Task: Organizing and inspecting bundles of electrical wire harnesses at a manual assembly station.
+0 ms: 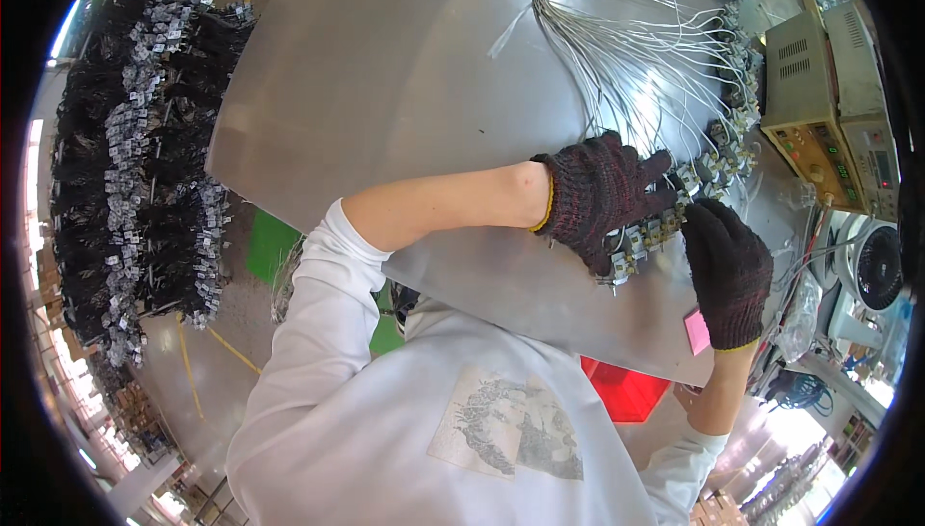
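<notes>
My left hand [602,194] presses the row of small connectors [665,223], fingers curled over it. The row's long axis runs lower-left to upper-right. My right hand [727,271], just right of it, pinches its near part.

Single head-worn fisheye view, looking steeply down over the wearer's own chest, close above the hands [665,227] on the metal counter [405,73]; edges bend and darken toward the rim.
</notes>
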Available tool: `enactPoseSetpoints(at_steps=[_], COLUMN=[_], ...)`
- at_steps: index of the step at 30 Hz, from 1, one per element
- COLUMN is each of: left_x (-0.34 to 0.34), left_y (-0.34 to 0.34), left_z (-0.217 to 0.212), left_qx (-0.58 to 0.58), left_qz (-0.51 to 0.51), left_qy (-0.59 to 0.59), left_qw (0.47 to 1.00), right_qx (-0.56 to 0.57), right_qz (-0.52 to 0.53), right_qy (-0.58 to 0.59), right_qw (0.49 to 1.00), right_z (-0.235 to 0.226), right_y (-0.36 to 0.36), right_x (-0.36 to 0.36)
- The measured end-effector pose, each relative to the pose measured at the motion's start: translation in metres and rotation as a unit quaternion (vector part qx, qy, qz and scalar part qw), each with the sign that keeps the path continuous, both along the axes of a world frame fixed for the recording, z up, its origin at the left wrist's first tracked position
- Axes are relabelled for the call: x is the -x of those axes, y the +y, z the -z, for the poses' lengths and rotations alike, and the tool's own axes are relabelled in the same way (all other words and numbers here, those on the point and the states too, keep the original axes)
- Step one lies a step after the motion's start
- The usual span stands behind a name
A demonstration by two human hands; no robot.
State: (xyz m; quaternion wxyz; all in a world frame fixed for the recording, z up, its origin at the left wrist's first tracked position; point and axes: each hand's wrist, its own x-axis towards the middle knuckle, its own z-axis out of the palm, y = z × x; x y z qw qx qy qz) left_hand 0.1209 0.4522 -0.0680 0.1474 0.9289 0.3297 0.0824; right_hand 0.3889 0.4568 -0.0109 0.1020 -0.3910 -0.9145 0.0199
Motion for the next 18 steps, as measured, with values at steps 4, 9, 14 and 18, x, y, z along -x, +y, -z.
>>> enactPoseSetpoints(at_steps=[4, 9, 14, 18], left_x=[-0.001, -0.006, -0.013, -0.017], left_y=[-0.001, -0.004, -0.008, -0.006], left_z=[0.003, 0.002, 0.005, 0.002], left_qx=[0.009, 0.0, -0.049, -0.029], left_qz=[-0.001, -0.022, -0.018, -0.021], left_qy=[0.007, 0.036, 0.042, 0.08], left_qw=[1.0, 0.999, 0.998, 0.996], right_qx=[0.02, 0.12, 0.097, 0.011], right_qz=[-0.009, 0.135, 0.144, 0.092], right_qy=[-0.002, 0.139, 0.163, 0.071], right_qw=[1.0, 0.974, 0.971, 0.993], right_z=[0.0, 0.005, 0.012, 0.015], right_y=[0.004, -0.021, -0.042, -0.042], right_x=[0.0, 0.001, 0.001, 0.007])
